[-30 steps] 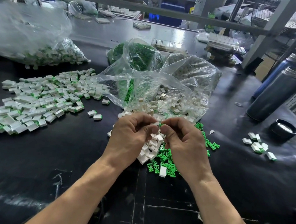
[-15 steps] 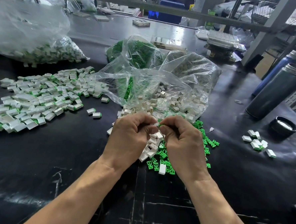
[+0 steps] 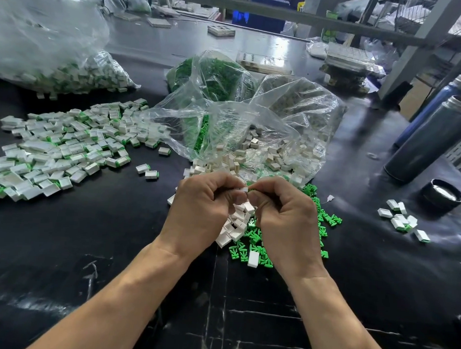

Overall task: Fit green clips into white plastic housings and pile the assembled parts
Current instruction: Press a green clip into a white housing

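My left hand [image 3: 200, 207] and my right hand [image 3: 286, 221] meet fingertip to fingertip over the middle of the black table. Between them they pinch a small white housing [image 3: 244, 189]; whether a green clip is in it is hidden by my fingers. Under my hands lie loose white housings [image 3: 238, 223] and loose green clips [image 3: 249, 245]. A wide pile of assembled white-and-green parts [image 3: 61, 147] covers the table at the left.
An open clear bag of white housings [image 3: 274, 150] lies just behind my hands, with a bag of green clips [image 3: 216, 76] behind it. A bag of assembled parts [image 3: 68, 75] sits far left. Two metal flasks [image 3: 437, 135], a black lid [image 3: 444, 194] and several parts [image 3: 402, 221] are at the right.
My hands have stayed together in the same place, fingers working the small part between them. Nothing was picked up or put down.
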Available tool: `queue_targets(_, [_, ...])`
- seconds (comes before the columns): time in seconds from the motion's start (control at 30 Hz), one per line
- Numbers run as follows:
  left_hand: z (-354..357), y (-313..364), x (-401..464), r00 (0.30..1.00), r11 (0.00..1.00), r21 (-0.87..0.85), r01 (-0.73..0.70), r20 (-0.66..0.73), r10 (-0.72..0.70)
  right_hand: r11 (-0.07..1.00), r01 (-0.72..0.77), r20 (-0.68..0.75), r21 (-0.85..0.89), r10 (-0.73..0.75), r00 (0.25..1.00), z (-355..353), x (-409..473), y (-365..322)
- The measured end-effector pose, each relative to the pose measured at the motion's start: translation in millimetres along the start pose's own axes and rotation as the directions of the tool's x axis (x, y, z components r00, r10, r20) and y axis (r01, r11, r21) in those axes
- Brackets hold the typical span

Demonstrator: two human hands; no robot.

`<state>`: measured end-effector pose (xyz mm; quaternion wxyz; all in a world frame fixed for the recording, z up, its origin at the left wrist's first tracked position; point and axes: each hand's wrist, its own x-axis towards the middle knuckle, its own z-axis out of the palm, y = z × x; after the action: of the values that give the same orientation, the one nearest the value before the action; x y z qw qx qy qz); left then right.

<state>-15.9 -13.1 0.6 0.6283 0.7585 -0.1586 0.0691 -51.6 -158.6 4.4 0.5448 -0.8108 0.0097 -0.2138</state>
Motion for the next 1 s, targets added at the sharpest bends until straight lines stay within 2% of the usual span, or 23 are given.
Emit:
queue_targets(0.2, [0.6, -0.2, 1.0, 0.999, 0.995, -0.091, 0.031, 0.012, -0.030, 0.984, -0.078, 0.008, 0.163, 0.077, 0.997, 2.2, -0.6, 0.9])
queue_targets(0.73, [3.3, 3.2, 2.2, 0.996, 0.983, -0.159, 0.088, 0.020, -0.086, 0.960, -0.126, 0.017, 0.251, 0.126, 0.992, 0.2, 0.7, -2.1])
queue_targets(0.9, [0.8, 5.5, 5.7, 0.990, 0.962, -0.232, 0.143, 0.027, -0.141, 0.923, -0.147, 0.054, 0.357, 0.136, 0.989, -4.8, 7.3, 0.4])
queue_targets(1.0, [-1.2, 5.7, 5.1, 0.989, 0.948, -0.284, 0.146, 0.037, -0.141, 0.865, -0.236, 0.114, 0.442, 0.206, 0.972, -4.3, 6.7, 3.3])
